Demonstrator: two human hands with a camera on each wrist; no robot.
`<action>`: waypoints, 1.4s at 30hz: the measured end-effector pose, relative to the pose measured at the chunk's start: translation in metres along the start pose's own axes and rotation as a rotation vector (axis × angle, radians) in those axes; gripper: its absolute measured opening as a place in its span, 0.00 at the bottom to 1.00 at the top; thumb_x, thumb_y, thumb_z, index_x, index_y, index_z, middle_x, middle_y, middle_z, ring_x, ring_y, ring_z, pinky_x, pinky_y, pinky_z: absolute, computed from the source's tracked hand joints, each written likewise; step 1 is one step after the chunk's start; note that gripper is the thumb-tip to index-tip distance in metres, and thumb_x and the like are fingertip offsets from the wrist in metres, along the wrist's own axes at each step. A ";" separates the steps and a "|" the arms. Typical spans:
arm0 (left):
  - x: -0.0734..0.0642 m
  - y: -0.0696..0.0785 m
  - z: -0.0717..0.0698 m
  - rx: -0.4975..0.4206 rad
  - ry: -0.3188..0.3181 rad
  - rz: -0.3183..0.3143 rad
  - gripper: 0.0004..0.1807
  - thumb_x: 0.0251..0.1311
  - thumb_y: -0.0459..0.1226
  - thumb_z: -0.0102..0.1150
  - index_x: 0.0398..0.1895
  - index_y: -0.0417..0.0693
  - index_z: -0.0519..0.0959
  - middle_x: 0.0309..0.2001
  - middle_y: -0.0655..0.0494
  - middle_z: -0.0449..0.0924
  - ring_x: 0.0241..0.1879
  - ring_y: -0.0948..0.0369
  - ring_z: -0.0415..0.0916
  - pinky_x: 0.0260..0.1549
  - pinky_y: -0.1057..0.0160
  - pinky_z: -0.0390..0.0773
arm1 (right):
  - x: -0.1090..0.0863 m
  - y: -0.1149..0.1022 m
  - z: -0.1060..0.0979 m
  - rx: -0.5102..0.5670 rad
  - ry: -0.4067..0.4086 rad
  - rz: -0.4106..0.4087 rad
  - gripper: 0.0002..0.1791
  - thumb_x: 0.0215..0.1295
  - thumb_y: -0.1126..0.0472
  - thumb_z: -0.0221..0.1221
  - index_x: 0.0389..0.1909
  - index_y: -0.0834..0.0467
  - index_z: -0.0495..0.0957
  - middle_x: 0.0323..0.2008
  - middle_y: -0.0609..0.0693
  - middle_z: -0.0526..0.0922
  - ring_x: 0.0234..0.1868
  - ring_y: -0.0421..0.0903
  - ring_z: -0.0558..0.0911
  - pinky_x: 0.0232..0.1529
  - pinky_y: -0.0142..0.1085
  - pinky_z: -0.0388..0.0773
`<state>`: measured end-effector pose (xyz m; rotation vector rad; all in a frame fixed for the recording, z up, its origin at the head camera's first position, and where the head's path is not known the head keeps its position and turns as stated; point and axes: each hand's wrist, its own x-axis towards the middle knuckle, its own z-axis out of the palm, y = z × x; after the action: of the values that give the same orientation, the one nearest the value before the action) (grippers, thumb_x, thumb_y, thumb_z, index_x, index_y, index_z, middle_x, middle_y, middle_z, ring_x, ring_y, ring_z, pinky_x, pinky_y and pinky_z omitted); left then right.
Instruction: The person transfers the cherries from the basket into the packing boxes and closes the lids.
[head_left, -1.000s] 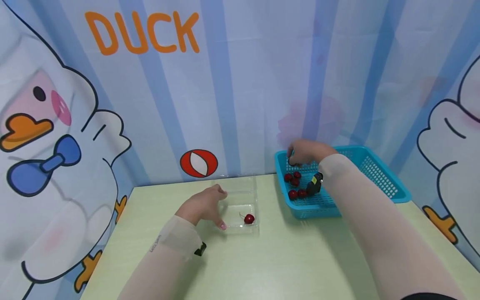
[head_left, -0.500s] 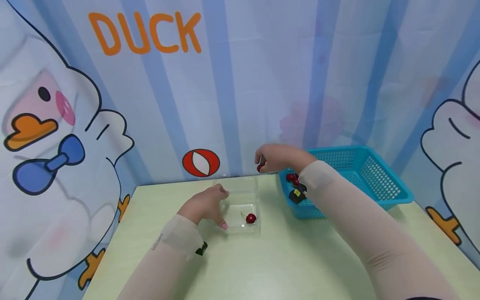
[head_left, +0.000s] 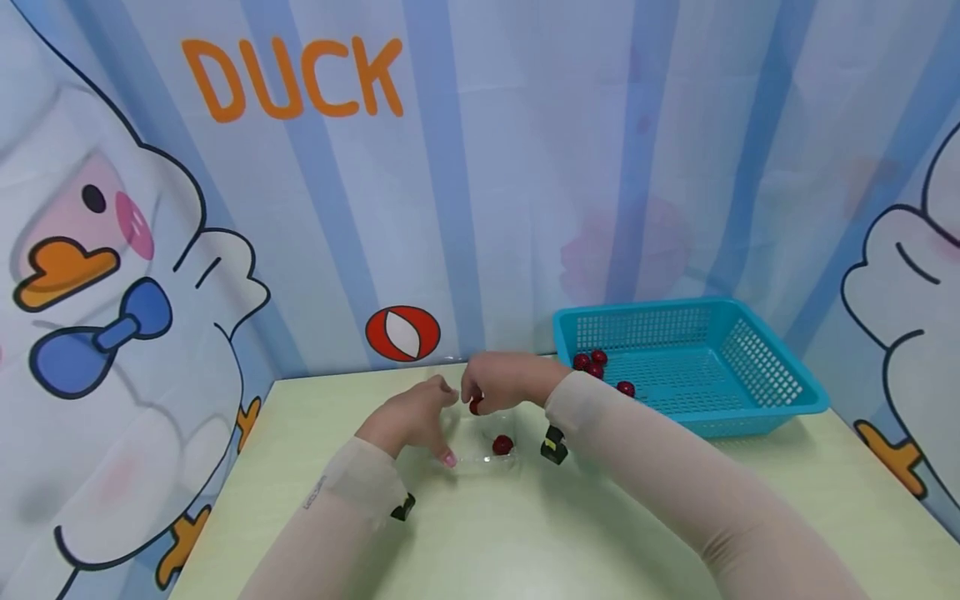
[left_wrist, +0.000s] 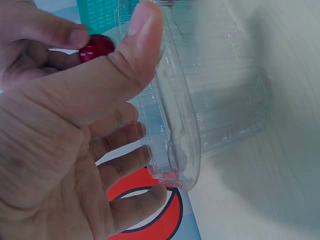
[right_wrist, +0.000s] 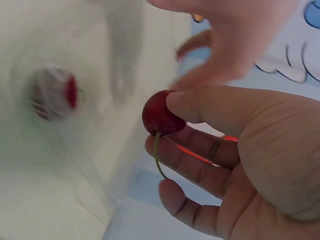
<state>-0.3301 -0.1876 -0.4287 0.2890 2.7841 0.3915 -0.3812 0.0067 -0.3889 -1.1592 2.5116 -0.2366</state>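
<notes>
My right hand (head_left: 506, 379) pinches a dark red cherry (right_wrist: 161, 115) between thumb and fingers. A green stem hangs from it in the right wrist view. The hand is over a clear plastic box (head_left: 472, 462) on the table. Another cherry (head_left: 502, 445) lies inside the box, near its front right corner. At the box's left side is my left hand (head_left: 408, 421), thumb near the front corner and fingers toward the back. Its thumb and spread fingers touch the rim in the left wrist view, without curling round it.
A turquoise mesh basket (head_left: 806, 400) stands to the right, against the curtain. Several cherries (head_left: 595, 371) lie in its left part. The duck-print curtain (head_left: 495, 208) closes off the back of the pale table (head_left: 480, 542).
My right hand has come out of the basket with a cherry and moved left to above the clear box. The left hand stays beside the box.
</notes>
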 end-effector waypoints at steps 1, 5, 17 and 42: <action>0.000 0.000 0.001 0.003 0.002 0.004 0.61 0.42 0.47 0.98 0.84 0.55 0.76 0.78 0.52 0.74 0.75 0.49 0.75 0.70 0.42 0.86 | 0.002 -0.001 0.005 -0.001 0.002 0.002 0.13 0.79 0.62 0.71 0.60 0.56 0.93 0.54 0.50 0.95 0.51 0.46 0.89 0.62 0.44 0.92; 0.000 -0.001 0.002 -0.003 0.011 0.006 0.60 0.42 0.47 0.98 0.84 0.57 0.77 0.77 0.53 0.75 0.75 0.49 0.76 0.69 0.42 0.87 | 0.008 -0.003 0.021 -0.016 0.011 0.031 0.09 0.77 0.62 0.74 0.54 0.55 0.94 0.48 0.47 0.93 0.44 0.44 0.86 0.56 0.40 0.91; -0.001 -0.001 -0.002 0.017 0.020 0.026 0.60 0.42 0.47 0.98 0.83 0.55 0.78 0.78 0.51 0.75 0.73 0.48 0.78 0.67 0.42 0.88 | 0.016 -0.005 0.043 -0.047 0.000 0.053 0.09 0.76 0.63 0.74 0.53 0.53 0.95 0.45 0.45 0.93 0.42 0.41 0.85 0.59 0.40 0.91; -0.001 0.005 -0.002 0.016 -0.002 -0.021 0.61 0.43 0.46 0.97 0.85 0.55 0.75 0.80 0.50 0.73 0.76 0.48 0.76 0.72 0.39 0.85 | -0.030 0.033 -0.028 0.006 0.083 0.056 0.15 0.86 0.58 0.63 0.65 0.57 0.89 0.62 0.53 0.92 0.64 0.52 0.89 0.69 0.48 0.89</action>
<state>-0.3294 -0.1831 -0.4250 0.2640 2.7866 0.3641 -0.3971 0.0512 -0.3648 -1.0961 2.6090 -0.2830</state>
